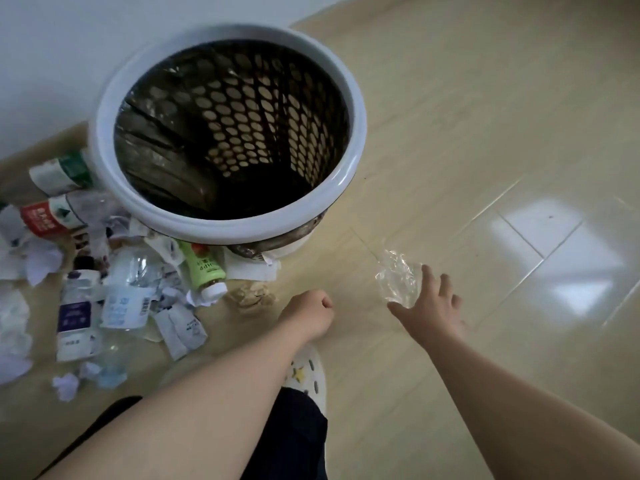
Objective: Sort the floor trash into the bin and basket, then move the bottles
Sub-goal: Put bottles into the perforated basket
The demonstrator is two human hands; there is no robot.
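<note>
Trash sorting looks barely begun, judging by how things lie. The perforated wastebasket (356, 109), filling the upper centre of the frame, shows nothing inside but its liner (156, 150). A second container is not in view.

The wastebasket is round, with a broad, smooth white rim and a dark wall pierced by rows of oval holes. The liner is thin, dark, wrinkled film slumped against the left inner wall. Under everything lies a glossy pale wood-look floor (450, 98) with a window glare at the right.

The litter pile (104, 271) sprawls at the left, pressed against the wastebasket's base. It has several plastic bottles, none moved yet by the look of it:
- a red-labelled one (45, 220)
- a clear one with a dark purple label (74, 313)
- a crushed clear one with a blue-printed label (126, 299)
- a small green bottle (202, 268) with a white cap

Between them lie crumpled white paper (41, 261) and torn printed slips. A tan crumpled wad (251, 297) sits just right of the pile.

The left hand (308, 315), low centre, has its fingers curled into a fist, with nothing showing in it. The right hand (433, 306) reaches to a crinkled scrap of clear plastic film (396, 278), well apart from the pile. Thumb and forefinger touch its edges while the other fingers splay. Whether it is actually pinched, I cannot tell.
</note>
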